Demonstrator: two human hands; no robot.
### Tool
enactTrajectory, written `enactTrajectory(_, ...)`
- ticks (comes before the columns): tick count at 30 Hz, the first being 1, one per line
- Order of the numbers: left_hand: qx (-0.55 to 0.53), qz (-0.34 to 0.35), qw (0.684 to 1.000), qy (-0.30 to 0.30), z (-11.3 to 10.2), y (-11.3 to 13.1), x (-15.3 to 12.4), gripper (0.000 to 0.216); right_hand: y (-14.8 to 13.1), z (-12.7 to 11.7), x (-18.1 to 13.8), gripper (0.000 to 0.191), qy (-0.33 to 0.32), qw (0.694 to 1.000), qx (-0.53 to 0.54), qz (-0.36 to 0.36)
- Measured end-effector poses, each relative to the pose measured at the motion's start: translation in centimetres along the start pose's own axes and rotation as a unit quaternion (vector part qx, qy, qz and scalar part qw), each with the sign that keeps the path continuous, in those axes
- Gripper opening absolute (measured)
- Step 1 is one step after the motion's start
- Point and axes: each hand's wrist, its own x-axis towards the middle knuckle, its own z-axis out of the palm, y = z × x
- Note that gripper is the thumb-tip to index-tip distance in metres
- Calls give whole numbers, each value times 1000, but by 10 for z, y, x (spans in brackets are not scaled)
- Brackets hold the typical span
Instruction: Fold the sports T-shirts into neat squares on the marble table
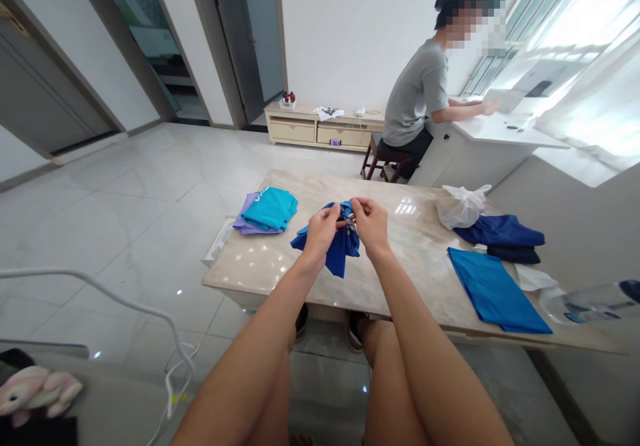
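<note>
Both hands are raised over the middle of the marble-topped table (260, 259), gripping a dark blue garment (337, 258). My left hand (321, 231) pinches its upper edge between thumb and fingers. Close beside it, my right hand (371, 223) pinches the same edge on the other side. The cloth hangs bunched below the fingers, with a pointed flap toward me and a patterned patch between the hands. What kind of garment it is, I cannot tell. To the left, a folded turquoise garment (273, 208) with white lettering lies on a folded purple one (250, 227).
At the table's right are a folded blue cloth (495, 289), a white plastic bag (463, 206), dark blue clothes (505, 231) and a clear bottle (590, 305). A person in grey (417, 93) sits beyond at a white desk (505, 129). A low cabinet (293, 131) stands against the wall.
</note>
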Motion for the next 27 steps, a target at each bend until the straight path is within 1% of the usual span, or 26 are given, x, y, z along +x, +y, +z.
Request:
enactTrajectory(3,-51,-74,996,-3,2,1,4,34,3,-6,-1,34,7,999,-29,16)
enactTrajectory(5,-68,-121,990,7,5,-2,8,34,-3,-9,-7,27,-20,997,-74,14)
enactTrajectory(7,-73,-148,986,17,9,-7,12,36,-12,-11,-15,26,-58,989,-138,-3)
enactTrajectory(9,-73,-154,985,11,15,-10,14,38,-20,-12,-25,29,-80,976,-203,-18)
enactTrajectory(12,-65,-146,987,-12,21,-11,12,32,-22,-14,-44,34,-65,969,-239,-15)
enactTrajectory(15,-28,-133,990,-19,22,-11,7,22,-12,-15,-55,33,-42,976,-212,-18)
enactTrajectory(18,-1,-127,992,-2,18,-11,7,20,-2,-17,-53,31,-34,982,-184,-22)
enactTrajectory(21,-2,-112,993,23,11,-10,10,20,1,-19,-45,26,-20,987,-158,-29)
enactTrajectory(23,-6,-81,996,38,5,-10,13,20,-2,-18,-41,24,-11,989,-140,-42)
enactTrajectory(27,-8,30,998,53,-10,-9,17,21,-14,-13,-39,25,-2,988,-134,-75)
